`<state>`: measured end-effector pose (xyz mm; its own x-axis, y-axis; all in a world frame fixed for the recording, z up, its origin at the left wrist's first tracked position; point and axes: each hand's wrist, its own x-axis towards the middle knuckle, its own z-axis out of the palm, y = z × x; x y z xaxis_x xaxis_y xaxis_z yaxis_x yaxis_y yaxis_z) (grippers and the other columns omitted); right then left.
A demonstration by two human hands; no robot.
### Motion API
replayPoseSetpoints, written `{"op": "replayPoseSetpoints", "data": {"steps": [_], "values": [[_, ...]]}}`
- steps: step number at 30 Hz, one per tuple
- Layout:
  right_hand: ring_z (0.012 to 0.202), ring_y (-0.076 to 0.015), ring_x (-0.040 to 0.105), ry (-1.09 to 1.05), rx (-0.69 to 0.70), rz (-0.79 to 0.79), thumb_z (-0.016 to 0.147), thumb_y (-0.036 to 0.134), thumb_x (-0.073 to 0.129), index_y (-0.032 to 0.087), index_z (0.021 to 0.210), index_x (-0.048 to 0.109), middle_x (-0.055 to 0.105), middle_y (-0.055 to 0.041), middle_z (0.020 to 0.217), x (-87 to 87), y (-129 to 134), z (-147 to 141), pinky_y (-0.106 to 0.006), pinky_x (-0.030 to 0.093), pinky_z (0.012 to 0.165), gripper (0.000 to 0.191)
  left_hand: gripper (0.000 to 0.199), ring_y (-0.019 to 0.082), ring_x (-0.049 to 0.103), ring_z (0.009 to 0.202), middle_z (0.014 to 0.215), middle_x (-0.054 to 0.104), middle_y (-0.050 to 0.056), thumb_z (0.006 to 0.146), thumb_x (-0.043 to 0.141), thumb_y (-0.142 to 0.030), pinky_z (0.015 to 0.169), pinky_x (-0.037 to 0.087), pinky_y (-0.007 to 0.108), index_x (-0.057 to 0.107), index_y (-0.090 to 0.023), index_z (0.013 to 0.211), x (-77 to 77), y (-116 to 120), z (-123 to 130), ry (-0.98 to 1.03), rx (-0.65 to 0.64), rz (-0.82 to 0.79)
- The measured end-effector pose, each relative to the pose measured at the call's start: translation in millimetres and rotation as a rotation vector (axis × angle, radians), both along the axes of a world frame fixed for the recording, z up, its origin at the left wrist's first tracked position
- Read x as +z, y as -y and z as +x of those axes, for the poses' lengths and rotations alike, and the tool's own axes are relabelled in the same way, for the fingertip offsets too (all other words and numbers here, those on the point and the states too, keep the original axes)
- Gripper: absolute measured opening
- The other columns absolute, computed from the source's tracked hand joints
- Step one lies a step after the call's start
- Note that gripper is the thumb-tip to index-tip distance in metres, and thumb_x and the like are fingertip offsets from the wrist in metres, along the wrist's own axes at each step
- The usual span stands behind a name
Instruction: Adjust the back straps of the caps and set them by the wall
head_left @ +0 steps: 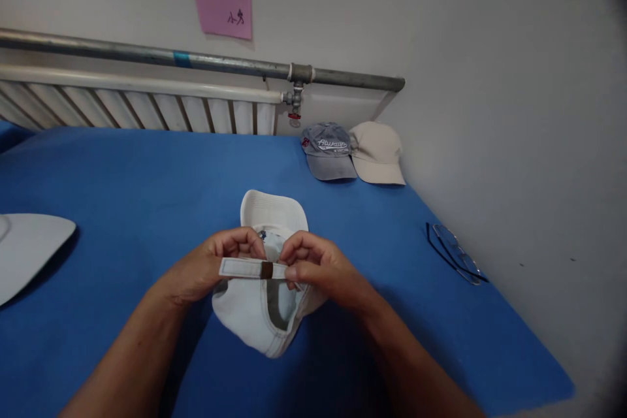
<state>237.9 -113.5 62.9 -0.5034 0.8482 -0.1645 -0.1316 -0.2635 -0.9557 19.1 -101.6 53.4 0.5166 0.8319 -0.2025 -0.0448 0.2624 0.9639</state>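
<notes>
A white baseball cap [245, 313] is held over the blue table, its brim pointing away from me and its back opening facing me. Across that opening runs the cap's adjustment strap [245, 268], with a brown patch near its middle. My left hand [210, 261] has its fingers curled behind the strap, at the left side. At the strap's right end, my right hand [323, 268] pinches it between thumb and fingers. Part of the cap's inside shows between the hands, with a small dark blue mark near the brim.
A grey cap [328, 150] and a beige cap [377, 151] sit side by side at the back right. Eyeglasses [455, 253] lie near the table's right edge. Part of a white brim [29, 248] shows at left. A radiator [147, 108] and pipe [235, 65] line the wall.
</notes>
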Motion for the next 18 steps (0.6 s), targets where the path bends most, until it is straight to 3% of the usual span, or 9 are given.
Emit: {"op": "replayPoseSetpoints", "data": {"steps": [9, 18], "values": [[0.053, -0.0069, 0.051, -0.013, 0.039, -0.02, 0.066, 0.014, 0.07, 0.019, 0.08, 0.062, 0.059, 0.0075, 0.06, 1.2, 2.1, -1.2, -0.022, 0.039, 0.054, 0.017, 0.028, 0.01, 0.049, 0.059, 0.069, 0.059, 0.0, 0.069, 0.08, -0.037, 0.056, 0.037, 0.022, 0.064, -0.017, 0.08, 1.2, -0.1, 1.5, -0.003, -0.089, -0.001], [0.056, -0.0088, 0.058, 0.022, 0.093, -0.031, 0.067, 0.016, 0.071, 0.018, 0.087, 0.062, 0.063, 0.0057, 0.065, 3.6, -0.6, 7.6, -0.024, 0.044, 0.059, 0.023, 0.028, 0.009, 0.047, 0.058, 0.067, 0.06, -0.001, 0.068, 0.082, -0.037, 0.054, 0.037, 0.02, 0.066, -0.016, 0.078, 4.5, -0.9, -0.6, -0.001, -0.015, 0.003]]}}
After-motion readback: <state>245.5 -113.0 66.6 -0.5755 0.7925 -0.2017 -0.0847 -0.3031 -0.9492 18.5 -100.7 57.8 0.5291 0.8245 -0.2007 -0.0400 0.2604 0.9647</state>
